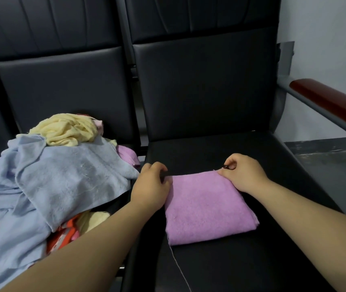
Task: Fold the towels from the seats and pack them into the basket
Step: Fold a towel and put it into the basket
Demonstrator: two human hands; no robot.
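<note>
Pink towel [207,209] lies flat on right seat [252,262], folded into small pad. Left hand [151,184] at far left corner, fingers curled, pinching edge. Right hand [241,173] at far right corner, fingers curled, pinching edge too. Far edge runs side to side between hands; rest of towel lies nearer body, between arms. Both hands equally near. Next fold, likely: pull far edge back toward body. Loose pile on left seat [66,91]: blue towel [62,178], yellow towel [66,131]. Basket not seen.

two bare forearms [87,237], left hand [150,186], right hand [242,172], short rounded fingers [230,162]
</note>
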